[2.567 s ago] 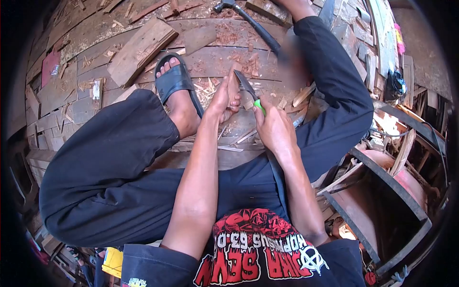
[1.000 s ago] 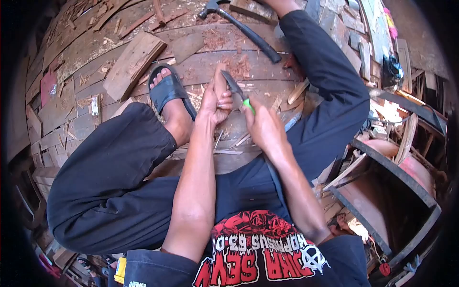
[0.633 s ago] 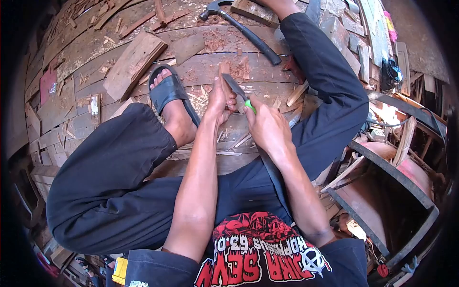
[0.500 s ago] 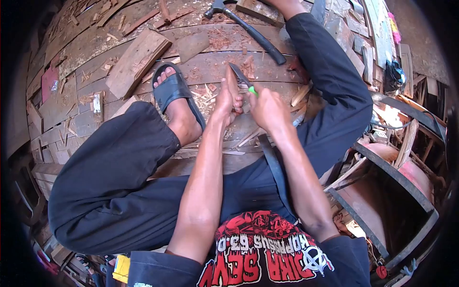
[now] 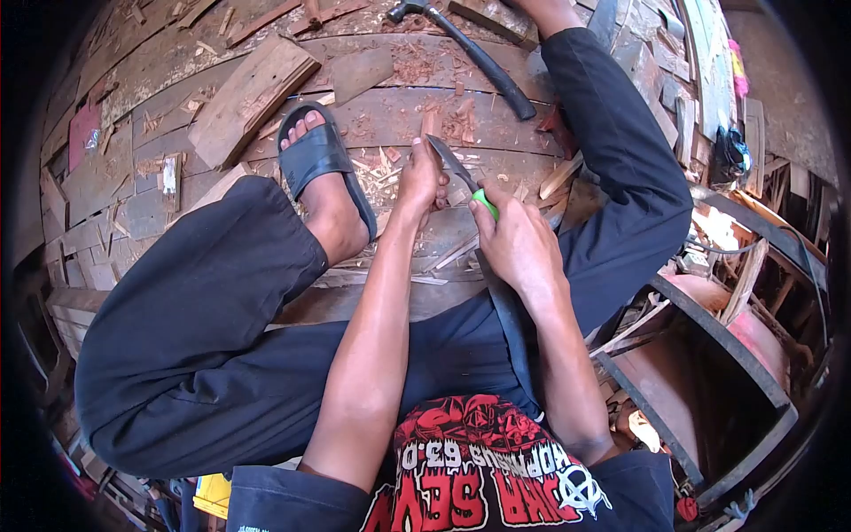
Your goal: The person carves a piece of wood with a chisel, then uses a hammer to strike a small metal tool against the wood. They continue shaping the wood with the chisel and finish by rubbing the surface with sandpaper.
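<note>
Between my outstretched legs, my left hand (image 5: 420, 182) is wrapped round a small reddish piece of wood (image 5: 431, 122) whose top end sticks up past the fingers. My right hand (image 5: 521, 238) grips a knife (image 5: 455, 165) by its bright green handle (image 5: 485, 203). The dark blade points up and to the left, its tip right at the wood beside my left thumb. Most of the wood is hidden in my left palm. Pale shavings (image 5: 381, 173) lie on the planks around my left hand and the sandal.
A hammer (image 5: 483, 66) lies on the plank floor (image 5: 284, 22) beyond my hands. A thick wood block (image 5: 251, 99) rests beyond my sandalled foot (image 5: 321, 173). At right stands a dark-framed open box (image 5: 745, 332), with wood scraps behind it.
My right hand has drawn the knife back towards me and to the right. The blade now shows more of its length, and my left hand stays round the wood.
</note>
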A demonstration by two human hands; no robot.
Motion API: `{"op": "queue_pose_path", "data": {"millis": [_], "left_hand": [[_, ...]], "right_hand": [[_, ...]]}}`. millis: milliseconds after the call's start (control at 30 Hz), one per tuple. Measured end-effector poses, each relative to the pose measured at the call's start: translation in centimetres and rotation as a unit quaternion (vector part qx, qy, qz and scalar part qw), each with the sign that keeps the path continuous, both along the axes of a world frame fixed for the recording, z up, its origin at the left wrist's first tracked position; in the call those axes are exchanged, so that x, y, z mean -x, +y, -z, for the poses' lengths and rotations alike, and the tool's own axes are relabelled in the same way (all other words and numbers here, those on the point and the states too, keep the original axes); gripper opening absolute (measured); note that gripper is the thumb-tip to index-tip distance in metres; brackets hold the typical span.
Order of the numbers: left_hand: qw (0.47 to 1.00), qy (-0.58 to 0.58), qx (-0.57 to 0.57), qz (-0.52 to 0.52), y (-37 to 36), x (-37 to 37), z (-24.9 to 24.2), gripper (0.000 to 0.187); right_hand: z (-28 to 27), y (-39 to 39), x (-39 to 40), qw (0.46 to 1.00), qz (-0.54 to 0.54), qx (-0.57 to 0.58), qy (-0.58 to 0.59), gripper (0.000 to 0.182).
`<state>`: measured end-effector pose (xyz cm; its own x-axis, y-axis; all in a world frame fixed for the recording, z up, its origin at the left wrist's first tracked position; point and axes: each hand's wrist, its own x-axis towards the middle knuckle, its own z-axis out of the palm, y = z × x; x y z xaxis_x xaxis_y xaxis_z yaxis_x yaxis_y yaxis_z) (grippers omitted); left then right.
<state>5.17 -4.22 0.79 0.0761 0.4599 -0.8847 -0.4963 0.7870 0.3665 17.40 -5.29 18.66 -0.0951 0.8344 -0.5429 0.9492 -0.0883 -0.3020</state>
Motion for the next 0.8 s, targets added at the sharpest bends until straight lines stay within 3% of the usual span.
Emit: {"op": "queue_pose_path", "data": {"millis": [167,333,467,600,700,800], "left_hand": [[0.998,-0.039,-0.037,-0.017,-0.3,-0.7,0.6,0.063],[0.996,-0.068,-0.038,-0.043,-0.3,-0.6,-0.1,0.066],[0.990,-0.122,-0.045,-0.057,-0.3,-0.2,0.1,0.066],[0.985,-0.145,-0.068,-0.059,-0.1,-0.2,0.7,0.066],[0.980,-0.191,-0.011,-0.054,0.3,0.1,1.3,0.068],[0.985,-0.166,-0.022,-0.047,-0.7,0.0,0.9,0.071]], "right_hand": [[1.0,-2.6,0.6,0.999,0.034,-0.030,0.007,0.039],[2.0,-2.1,0.5,0.995,-0.008,-0.098,0.013,0.033],[1.0,-2.3,1.8,0.999,0.001,-0.031,-0.041,0.032],[1.3,-2.0,2.4,0.998,-0.009,-0.043,-0.036,0.035],[3.5,0.6,2.3,0.997,-0.005,-0.054,-0.045,0.033],[2.2,-0.8,1.1,0.999,-0.005,-0.038,-0.032,0.028]]}}
